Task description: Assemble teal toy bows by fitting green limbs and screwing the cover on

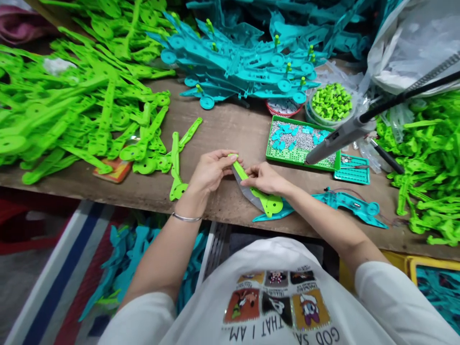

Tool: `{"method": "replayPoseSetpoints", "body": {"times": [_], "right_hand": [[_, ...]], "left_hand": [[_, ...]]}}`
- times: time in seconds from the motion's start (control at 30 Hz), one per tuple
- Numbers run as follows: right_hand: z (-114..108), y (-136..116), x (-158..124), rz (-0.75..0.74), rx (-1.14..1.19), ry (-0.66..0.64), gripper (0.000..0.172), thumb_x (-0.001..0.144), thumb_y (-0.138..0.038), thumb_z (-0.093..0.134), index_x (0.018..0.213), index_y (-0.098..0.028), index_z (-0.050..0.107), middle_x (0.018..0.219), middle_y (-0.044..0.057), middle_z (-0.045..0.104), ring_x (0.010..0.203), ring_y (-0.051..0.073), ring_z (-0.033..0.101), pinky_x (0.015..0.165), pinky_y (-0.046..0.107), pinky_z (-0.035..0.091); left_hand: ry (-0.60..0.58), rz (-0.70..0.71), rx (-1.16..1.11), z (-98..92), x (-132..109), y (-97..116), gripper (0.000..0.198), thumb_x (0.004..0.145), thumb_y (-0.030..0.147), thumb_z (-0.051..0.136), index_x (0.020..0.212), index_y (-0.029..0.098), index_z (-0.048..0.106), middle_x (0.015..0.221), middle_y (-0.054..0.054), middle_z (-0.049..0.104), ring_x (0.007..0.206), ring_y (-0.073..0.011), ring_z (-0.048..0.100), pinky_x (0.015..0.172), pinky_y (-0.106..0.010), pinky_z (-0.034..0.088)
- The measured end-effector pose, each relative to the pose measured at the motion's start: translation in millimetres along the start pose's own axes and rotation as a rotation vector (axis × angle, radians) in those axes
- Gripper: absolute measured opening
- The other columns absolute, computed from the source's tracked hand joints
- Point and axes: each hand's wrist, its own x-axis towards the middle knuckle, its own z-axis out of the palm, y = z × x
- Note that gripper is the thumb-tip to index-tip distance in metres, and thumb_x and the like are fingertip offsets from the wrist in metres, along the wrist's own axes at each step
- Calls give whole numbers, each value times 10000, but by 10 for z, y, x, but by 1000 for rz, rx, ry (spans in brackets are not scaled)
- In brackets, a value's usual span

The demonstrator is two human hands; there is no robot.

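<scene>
Over the front of the bench, both my hands grip one lime-green plastic arm point(272, 202) with a translucent grey blade-like sheet point(247, 192) along its near side. My left hand point(212, 170) pinches the narrow far end. My right hand point(266, 179) closes on the arm's middle, its fingertips on the edge. The arm's round, wide end points toward me, partly over a turquoise plastic body piece point(355, 206) with thin wires lying on the bench. Left of my left hand lie two loose lime-green arms point(175, 160), one across the other.
Lime-green parts point(97, 96) are heaped at left, with another heap point(424, 167) at right. Turquoise bodies point(244, 62) are stacked at the back. A green tray point(283, 155) holds screws and small turquoise pieces beside a tub point(332, 103) of green bits. A screwdriver-like tool point(338, 136) hangs over the tray.
</scene>
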Motion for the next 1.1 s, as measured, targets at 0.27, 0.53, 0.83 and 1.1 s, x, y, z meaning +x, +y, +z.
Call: {"method": "replayPoseSetpoints", "body": {"times": [0.27,0.53,0.83,1.1], "right_hand": [[-164,-81,-82,-18,165,-10,350,656,-354,819,887,-123,694,625,-74,529,540,53,375,531,214,273],[-451,-22,-347,-160,14,-111,382,750,-398,788,998,-114,724,862,3,696,762,117,575,702,238,450],[-874,187,-741,-26,-333,-271,498,712,-493,816,1021,-106,759,787,-8,675,682,111,519,619,242,387],[-879,242,-687,34,-110,-290,504,619,-456,883,973,-116,767,853,26,747,709,124,604,686,258,468]], "left_hand": [[-15,-61,-131,552,-700,-556,541,786,558,805,1151,224,585,1099,-45,736,953,-204,732,846,-376,621],[20,0,-109,824,-861,-846,634,717,431,892,1225,175,610,1141,-74,751,972,-222,731,894,-381,613],[30,65,-56,904,-840,-805,595,704,419,898,1139,166,582,1010,-48,740,864,-180,709,828,-340,596],[-39,53,-45,948,-977,-871,585,760,397,872,1217,197,566,1160,-59,742,1023,-187,717,917,-314,572]]}}
